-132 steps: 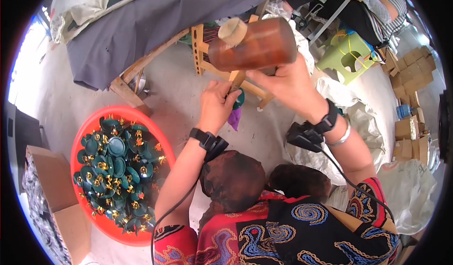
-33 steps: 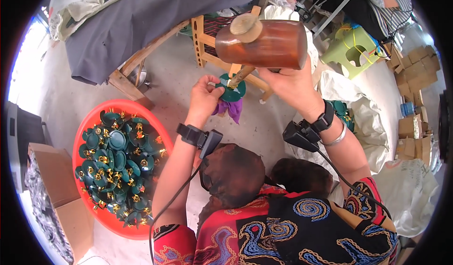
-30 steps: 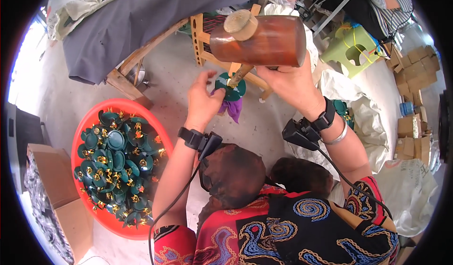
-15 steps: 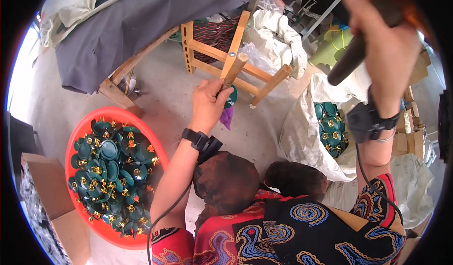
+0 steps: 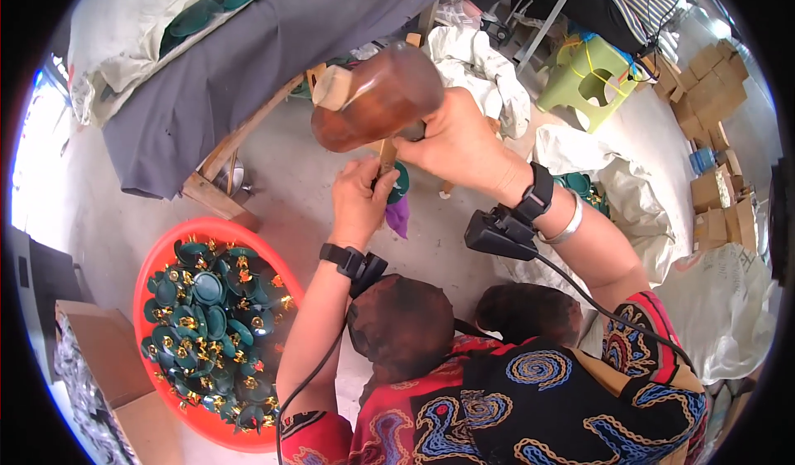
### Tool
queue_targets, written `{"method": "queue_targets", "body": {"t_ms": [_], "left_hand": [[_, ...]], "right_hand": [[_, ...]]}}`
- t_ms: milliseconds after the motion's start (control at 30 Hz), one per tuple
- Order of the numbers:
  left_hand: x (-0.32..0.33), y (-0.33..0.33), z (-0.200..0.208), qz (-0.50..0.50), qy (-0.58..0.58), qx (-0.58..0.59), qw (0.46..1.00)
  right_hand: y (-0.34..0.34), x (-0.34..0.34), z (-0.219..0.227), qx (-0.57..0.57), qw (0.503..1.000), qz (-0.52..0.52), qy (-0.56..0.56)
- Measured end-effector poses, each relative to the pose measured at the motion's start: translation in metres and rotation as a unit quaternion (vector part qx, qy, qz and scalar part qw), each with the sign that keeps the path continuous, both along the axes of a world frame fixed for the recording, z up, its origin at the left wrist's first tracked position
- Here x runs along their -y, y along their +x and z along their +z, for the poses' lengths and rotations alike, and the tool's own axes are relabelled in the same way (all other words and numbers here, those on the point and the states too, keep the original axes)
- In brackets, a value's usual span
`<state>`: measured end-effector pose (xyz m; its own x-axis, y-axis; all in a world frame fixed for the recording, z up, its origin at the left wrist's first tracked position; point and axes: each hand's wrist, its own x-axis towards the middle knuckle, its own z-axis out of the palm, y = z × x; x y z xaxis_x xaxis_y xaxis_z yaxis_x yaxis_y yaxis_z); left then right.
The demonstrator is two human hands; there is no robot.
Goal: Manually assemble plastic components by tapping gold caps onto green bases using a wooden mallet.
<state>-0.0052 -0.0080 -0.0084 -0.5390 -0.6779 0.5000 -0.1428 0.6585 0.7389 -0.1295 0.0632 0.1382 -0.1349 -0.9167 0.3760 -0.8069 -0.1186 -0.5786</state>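
My right hand (image 5: 468, 146) is closed around the handle of a mallet. The mallet's glossy brown head (image 5: 385, 96), with a pale end of wood in it, hangs above my left hand (image 5: 356, 202). That hand grips an upright wooden stick (image 5: 387, 157), whose top is hidden behind the mallet head. Whether the head touches the stick, I cannot tell. Just beyond my left fingers sits a round green piece (image 5: 401, 183), partly covered, with a purple cloth (image 5: 397, 216) hanging below it.
At the lower left stands a red basin (image 5: 157, 254) full of green discs with gold fittings, beside a cardboard box (image 5: 103, 349). A grey cloth (image 5: 273, 59) covers a table at upper left. White sacks (image 5: 638, 216), a light green stool (image 5: 571, 84) and boxes (image 5: 716, 84) lie to the right.
My right hand has swung the mallet from the raised upper right down and left, over the stick. My left hand keeps its grip on the stick.
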Motion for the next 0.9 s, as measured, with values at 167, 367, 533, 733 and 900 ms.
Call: {"method": "queue_targets", "body": {"t_ms": [167,367,533,733,900], "left_hand": [[0.007,0.006,-0.003,-0.056,0.085,-0.009,0.995],[0.016,-0.032,0.05,-0.175,0.204,0.015,0.963],[-0.029,-0.066,0.138,-0.418,0.3,-0.064,0.855],[0.003,0.017,0.069,-0.141,0.278,0.067,0.948],[-0.011,0.214,-0.038,0.122,0.361,0.113,0.918]], "right_hand": [[0.007,-0.051,0.008,0.037,0.993,-0.055,-0.1],[-0.002,-0.154,-0.054,0.202,0.974,-0.057,-0.08],[0.011,-0.18,-0.075,0.202,0.976,0.02,-0.076],[-0.006,-0.186,-0.069,0.125,0.975,-0.024,-0.181],[0.014,-0.175,-0.058,0.223,0.945,-0.003,-0.241]]}}
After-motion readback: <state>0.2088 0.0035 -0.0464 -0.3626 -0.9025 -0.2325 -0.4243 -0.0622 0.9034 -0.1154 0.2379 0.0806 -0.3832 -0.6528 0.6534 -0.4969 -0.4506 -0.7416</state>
